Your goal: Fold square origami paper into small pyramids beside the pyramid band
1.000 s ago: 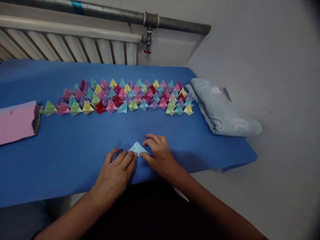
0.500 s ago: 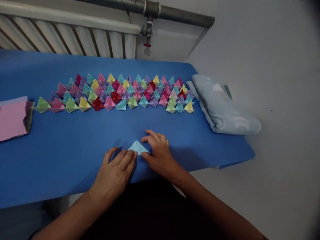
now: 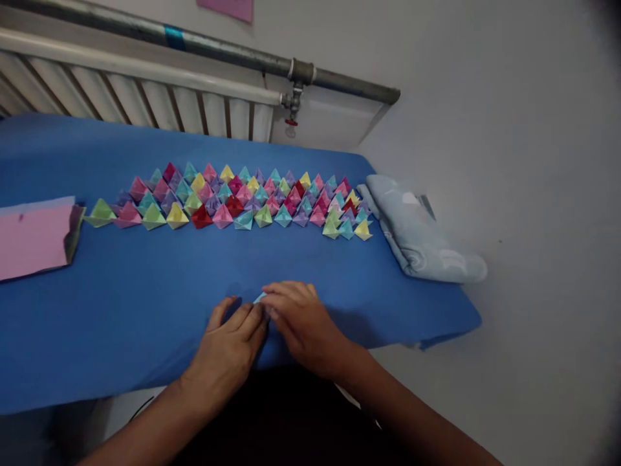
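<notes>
Head view: near the middle of the tabletop's [image 3: 121, 336] front edge, your left hand [image 3: 226, 356] and right hand [image 3: 308, 330] meet over a small light blue paper [image 3: 261, 298]. Half a second ago most of its triangle lay open between them; now your right fingers have come across it, leaving only a sliver visible. Its fold therefore can't be checked from here. Your left fingers lie close together at the paper, the outermost one spread away; your right fingers bend narrowly over it. Whether either hand pinches or merely presses is hidden.

Farther off, a pink paper stack [image 3: 33, 239] lies at the left edge. Rows of colourful folded paper shapes [image 3: 234, 206] stretch rightward from beside it, ending near a pale blue folded blanket [image 3: 422, 239] at the right edge. Past the back edge stand a white radiator [image 3: 140, 97] and a metal pipe [image 3: 233, 48].
</notes>
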`<state>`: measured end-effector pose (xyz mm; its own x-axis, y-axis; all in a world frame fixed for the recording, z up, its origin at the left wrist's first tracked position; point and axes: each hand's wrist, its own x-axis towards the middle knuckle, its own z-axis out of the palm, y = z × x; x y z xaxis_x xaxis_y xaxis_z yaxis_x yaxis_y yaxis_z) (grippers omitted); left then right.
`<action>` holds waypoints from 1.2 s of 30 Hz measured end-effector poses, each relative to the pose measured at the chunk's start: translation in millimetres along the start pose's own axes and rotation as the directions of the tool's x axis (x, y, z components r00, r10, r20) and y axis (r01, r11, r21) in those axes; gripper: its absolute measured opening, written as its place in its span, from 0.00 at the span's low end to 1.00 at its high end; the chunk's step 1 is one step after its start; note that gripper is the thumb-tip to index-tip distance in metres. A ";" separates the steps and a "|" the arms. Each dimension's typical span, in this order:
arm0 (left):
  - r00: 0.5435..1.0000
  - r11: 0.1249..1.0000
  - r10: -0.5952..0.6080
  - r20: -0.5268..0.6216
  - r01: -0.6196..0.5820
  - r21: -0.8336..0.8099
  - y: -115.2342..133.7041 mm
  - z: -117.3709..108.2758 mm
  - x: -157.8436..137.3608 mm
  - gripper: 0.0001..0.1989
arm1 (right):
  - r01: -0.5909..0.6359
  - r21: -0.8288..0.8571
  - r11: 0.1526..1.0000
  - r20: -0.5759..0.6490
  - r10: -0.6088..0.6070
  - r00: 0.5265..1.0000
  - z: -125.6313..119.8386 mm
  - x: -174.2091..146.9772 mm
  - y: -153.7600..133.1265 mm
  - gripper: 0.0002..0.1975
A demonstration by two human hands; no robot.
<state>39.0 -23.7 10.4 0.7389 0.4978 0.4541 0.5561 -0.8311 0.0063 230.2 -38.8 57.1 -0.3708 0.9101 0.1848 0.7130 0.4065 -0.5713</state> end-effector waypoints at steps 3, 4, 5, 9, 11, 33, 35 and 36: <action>0.999 1.000 0.017 0.030 -0.017 0.015 -1.5 -0.6 -0.7 0.18 | 0.038 -0.076 0.996 0.171 -0.024 0.985 5.4 0.9 0.9 0.18; 0.999 1.000 0.020 0.037 -0.021 0.016 -1.6 -1.1 -0.7 0.18 | 0.030 -0.110 0.993 0.190 -0.009 0.982 7.2 0.1 4.0 0.21; 0.999 1.000 0.018 0.039 -0.018 0.013 -1.5 -1.7 -0.6 0.18 | 0.020 -0.148 0.989 0.194 0.009 0.981 8.9 -0.9 7.8 0.23; 0.999 1.000 -0.009 0.049 0.010 -0.010 0.7 -3.8 -0.1 0.18 | -0.029 -0.273 0.962 0.157 0.074 0.985 13.1 -2.4 22.0 0.24; 0.998 1.000 -0.013 0.069 0.013 -0.012 1.9 -4.5 -0.1 0.19 | -0.025 -0.297 0.954 0.138 0.069 0.988 12.7 -1.0 24.9 0.24; 0.975 0.977 -0.215 0.049 0.214 0.023 -1.7 -21.9 -15.3 0.16 | 0.016 -0.194 0.981 0.147 0.013 0.989 4.6 -18.6 15.2 0.21; 0.975 0.975 -0.222 0.031 0.222 -0.026 -4.4 -23.6 -2.7 0.13 | -0.022 -0.122 0.992 0.109 0.036 0.993 1.2 -17.7 16.6 0.21; 0.982 0.979 -0.190 0.014 0.190 -0.069 -6.2 -23.3 4.1 0.13 | -0.047 -0.073 0.996 0.072 0.053 0.996 -0.7 -17.5 18.2 0.21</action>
<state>29.7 -22.2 33.0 0.6253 0.6501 0.4317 0.6590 -0.7362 0.1541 250.0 -47.3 44.1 -0.3746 0.9221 0.0964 0.7714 0.3677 -0.5194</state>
